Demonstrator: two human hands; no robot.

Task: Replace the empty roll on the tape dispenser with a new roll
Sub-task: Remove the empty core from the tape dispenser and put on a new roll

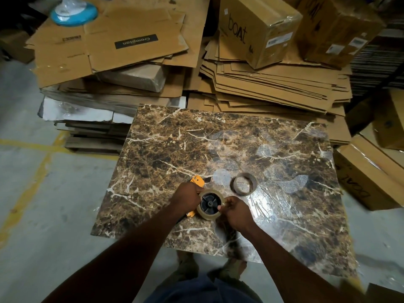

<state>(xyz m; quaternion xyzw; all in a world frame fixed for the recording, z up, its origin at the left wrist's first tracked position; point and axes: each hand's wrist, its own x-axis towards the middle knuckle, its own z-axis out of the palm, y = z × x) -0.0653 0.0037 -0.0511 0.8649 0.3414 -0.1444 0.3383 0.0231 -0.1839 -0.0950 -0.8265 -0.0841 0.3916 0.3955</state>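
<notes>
Lying at the far left was a grey concrete floor [43, 193] with faded yellow lines, and behind it rose a stack of flattened cardboard [113, 51] with a blue-and-white object [73, 12] resting on its top corner. Nearer the person sat a marble-patterned tabletop [175, 145], brown with pale veins (its right part glared under a crinkled clear film). On the near-left part of that top, the left hand [185, 194] was closed over the orange tape dispenser [196, 181], whose orange body showed just above and below the knuckles. Touching that hand on its right, the new roll [211, 204] of clear tape sat around the dispenser's black hub. The right hand [235, 212] pinched the roll's right rim, fingertips against its edge, so both hands met at the roll. Just beyond and to the right, apart from the hands, the empty roll [244, 183] (a bare greyish cardboard ring) lay flat on the tabletop. Farther right stood more flattened cardboard, a sealed box marked "boAt" [255, 29] on top, and other cartons [369, 178] at the table's right edge.
</notes>
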